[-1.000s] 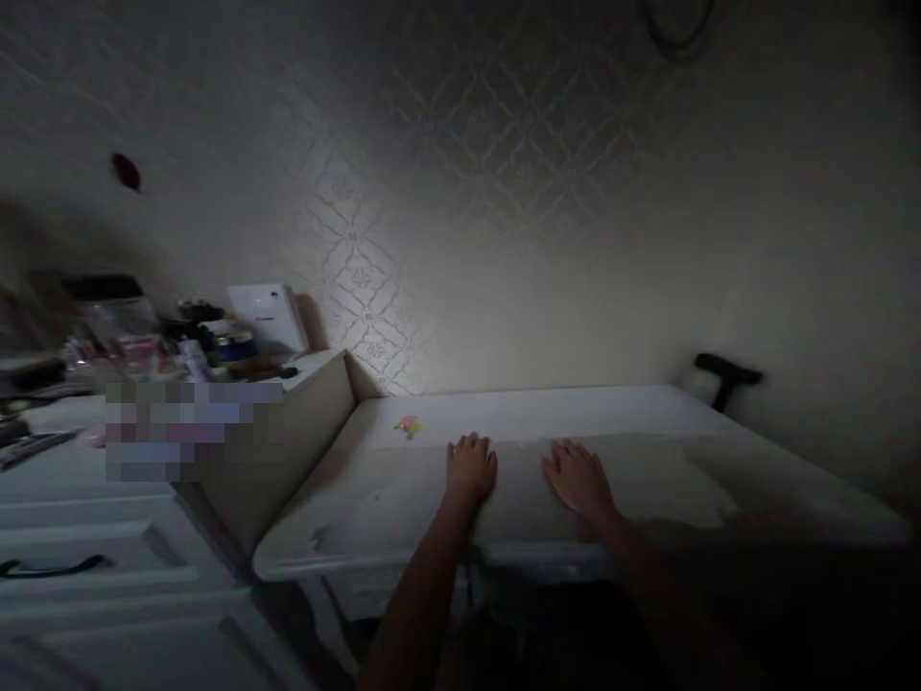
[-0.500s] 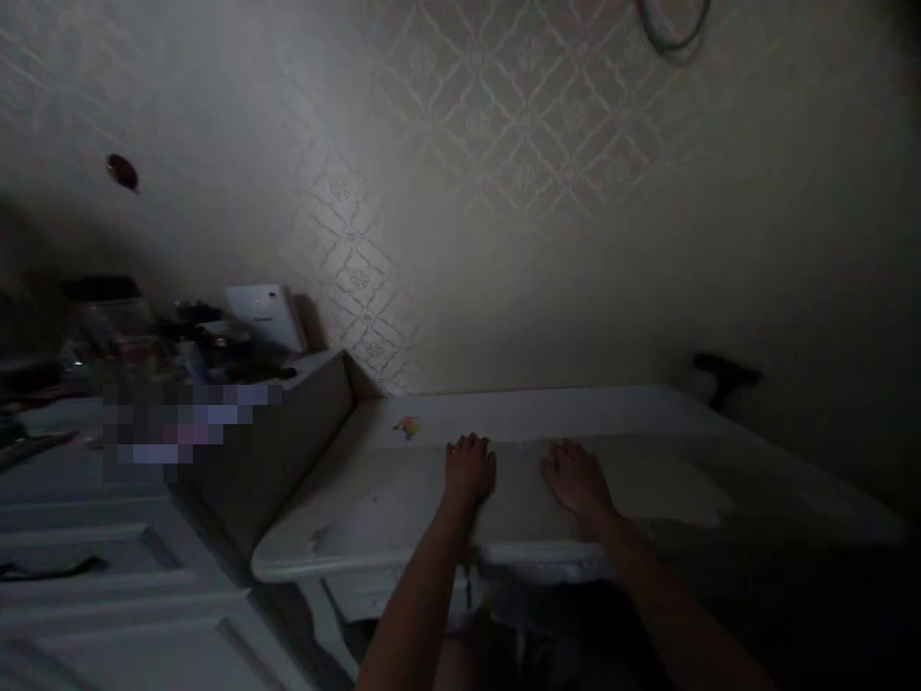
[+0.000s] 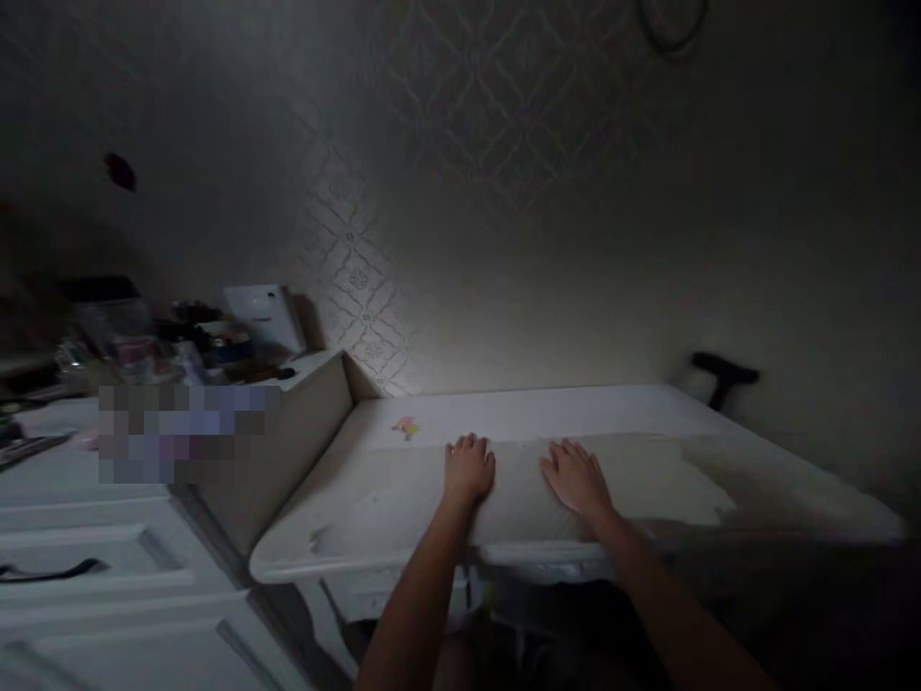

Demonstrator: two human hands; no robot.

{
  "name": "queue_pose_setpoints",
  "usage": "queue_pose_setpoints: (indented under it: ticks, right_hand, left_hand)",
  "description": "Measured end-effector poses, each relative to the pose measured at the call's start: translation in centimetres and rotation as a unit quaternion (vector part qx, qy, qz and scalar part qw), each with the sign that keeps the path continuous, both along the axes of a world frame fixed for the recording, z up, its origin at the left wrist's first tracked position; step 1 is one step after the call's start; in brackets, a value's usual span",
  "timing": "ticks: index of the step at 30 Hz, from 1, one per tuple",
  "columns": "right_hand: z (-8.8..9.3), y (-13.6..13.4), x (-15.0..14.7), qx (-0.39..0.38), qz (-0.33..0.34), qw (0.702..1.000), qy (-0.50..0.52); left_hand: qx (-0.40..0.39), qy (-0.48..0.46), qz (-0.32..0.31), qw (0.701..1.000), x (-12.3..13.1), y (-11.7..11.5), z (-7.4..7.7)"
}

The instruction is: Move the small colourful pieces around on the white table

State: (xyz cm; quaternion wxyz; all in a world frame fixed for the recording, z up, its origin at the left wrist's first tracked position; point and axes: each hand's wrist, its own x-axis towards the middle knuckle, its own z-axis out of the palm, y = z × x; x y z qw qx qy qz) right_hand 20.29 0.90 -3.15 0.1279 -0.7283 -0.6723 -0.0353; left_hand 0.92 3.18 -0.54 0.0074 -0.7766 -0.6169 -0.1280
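Observation:
Both hands rest palm down on a white desk (image 3: 424, 518) with a curved front edge. My left hand (image 3: 469, 468) lies near the middle of the top, its fingers pointing toward the wall and slightly bent. To its right, a short gap away, my right hand (image 3: 576, 476) is flat with its fingers spread and the thumb out to the left. Neither hand holds anything. A small colourful sticker (image 3: 407, 427) is on the desktop, beyond and left of my left hand.
A white drawer cabinet (image 3: 86, 528) stands at the left, higher than the desk, crowded with bottles and a white box (image 3: 260, 317). Patterned wallpaper (image 3: 360, 278) covers the wall behind. A dark T-shaped object (image 3: 723, 374) is past the desk's right rear edge.
The wall has grown darker, while the desktop and cabinet look brighter. Both hands stay in the same place.

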Motion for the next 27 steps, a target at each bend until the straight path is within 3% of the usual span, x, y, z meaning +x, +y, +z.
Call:
queue_pose_setpoints:
  ticks: [27]
  right_hand:
    - [-0.35,0.09,0.07,0.016,-0.003,1.0,0.01]
  left_hand:
    - [-0.008,0.005,0.002,1.0,0.06,0.02,0.1]
